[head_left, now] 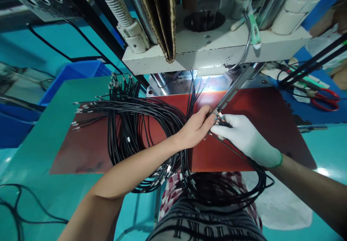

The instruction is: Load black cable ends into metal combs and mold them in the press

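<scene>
My bare left hand is closed at the near end of a long metal bar, its thumb pressed by the cable ends there. My right hand, in a white glove with a green cuff, is closed around a bunch of black cables right beside the left fingertips. These cables run down past the right wrist into a coil on my lap. To the left of my hands, a large looped bundle of black cables with silvery connector ends lies on the red mat.
The white press frame stands just beyond the mat, with a lit area beneath it. Folded cardboard hangs on its front. At right, red-handled scissors lie on a blue surface. Blue bins stand at left.
</scene>
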Demonstrator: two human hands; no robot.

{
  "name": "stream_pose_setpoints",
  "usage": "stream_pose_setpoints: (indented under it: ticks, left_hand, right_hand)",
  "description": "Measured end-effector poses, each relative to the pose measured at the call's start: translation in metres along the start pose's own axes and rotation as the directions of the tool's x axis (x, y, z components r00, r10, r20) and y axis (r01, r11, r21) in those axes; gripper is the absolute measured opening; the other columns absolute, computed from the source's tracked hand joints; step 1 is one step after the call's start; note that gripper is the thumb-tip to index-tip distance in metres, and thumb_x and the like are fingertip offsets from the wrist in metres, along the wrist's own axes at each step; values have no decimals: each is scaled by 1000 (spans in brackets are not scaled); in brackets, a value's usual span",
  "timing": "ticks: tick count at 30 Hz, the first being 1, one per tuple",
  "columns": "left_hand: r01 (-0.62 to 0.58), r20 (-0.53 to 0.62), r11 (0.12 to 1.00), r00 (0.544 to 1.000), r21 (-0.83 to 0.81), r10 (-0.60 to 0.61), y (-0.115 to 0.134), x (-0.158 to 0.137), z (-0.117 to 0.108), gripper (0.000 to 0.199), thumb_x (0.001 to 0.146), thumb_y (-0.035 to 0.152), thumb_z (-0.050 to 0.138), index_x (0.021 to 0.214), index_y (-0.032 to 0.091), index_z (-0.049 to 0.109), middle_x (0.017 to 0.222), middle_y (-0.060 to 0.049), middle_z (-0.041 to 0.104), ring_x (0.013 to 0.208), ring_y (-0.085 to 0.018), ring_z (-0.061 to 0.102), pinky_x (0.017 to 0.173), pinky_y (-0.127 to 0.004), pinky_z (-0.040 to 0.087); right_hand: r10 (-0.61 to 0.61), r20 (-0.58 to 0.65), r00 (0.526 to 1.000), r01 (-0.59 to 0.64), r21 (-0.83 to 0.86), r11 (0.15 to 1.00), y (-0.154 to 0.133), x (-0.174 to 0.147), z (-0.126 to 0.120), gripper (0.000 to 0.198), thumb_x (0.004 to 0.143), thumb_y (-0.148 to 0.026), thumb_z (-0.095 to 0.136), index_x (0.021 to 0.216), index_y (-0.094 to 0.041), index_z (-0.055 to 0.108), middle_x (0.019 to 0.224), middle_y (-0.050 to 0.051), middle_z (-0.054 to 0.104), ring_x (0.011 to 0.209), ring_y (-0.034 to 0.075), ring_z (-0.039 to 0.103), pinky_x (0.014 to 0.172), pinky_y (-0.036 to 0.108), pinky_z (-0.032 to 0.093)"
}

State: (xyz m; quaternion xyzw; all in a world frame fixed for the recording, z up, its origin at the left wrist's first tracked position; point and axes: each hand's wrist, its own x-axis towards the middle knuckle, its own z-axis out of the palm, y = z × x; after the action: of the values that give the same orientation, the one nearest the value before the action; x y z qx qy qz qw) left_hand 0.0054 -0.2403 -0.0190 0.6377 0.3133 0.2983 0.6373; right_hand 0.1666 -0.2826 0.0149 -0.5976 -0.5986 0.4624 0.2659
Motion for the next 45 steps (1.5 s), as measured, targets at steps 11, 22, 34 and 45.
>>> stream_pose_setpoints:
  ticks: [11,22,34,45]
  left_hand:
    - [4,35,950,999,-311,7,-3,5,-6,33,93,47,51,82,18,40,68,6,52,44,-5,54,41,-17,39]
    - [37,134,928,991,-370,14,-3,3,-6,31,93,45,52,83,17,42,65,5,56,43,-7,56,42,-19,41]
    - [-74,13,997,997,22,74,0,2,-4,31,94,45,49,81,19,39,68,5,44,53,-6,42,46,-20,35]
    - [29,81,962,997,-270,-7,-1,2,-4,32,93,45,51,81,19,38,63,7,48,41,-3,45,39,-16,31]
  right_hand:
    - [-128,-182,975,108,-114,988,10,-7,-14,17,81,-35,67,89,-20,66,81,0,71,73,15,64,65,24,47]
    - [-386,-195,902,301,-357,884,8,-8,-10,23,89,-34,57,75,-18,65,70,-1,66,62,10,56,61,24,40]
    - [-76,-67,995,73,-46,996,2,3,-6,33,87,-33,58,59,-17,52,52,-4,56,52,8,51,52,21,35]
    - [-92,-359,929,48,-129,990,11,-10,-10,17,80,-37,68,88,-21,68,88,1,72,82,17,67,70,25,50]
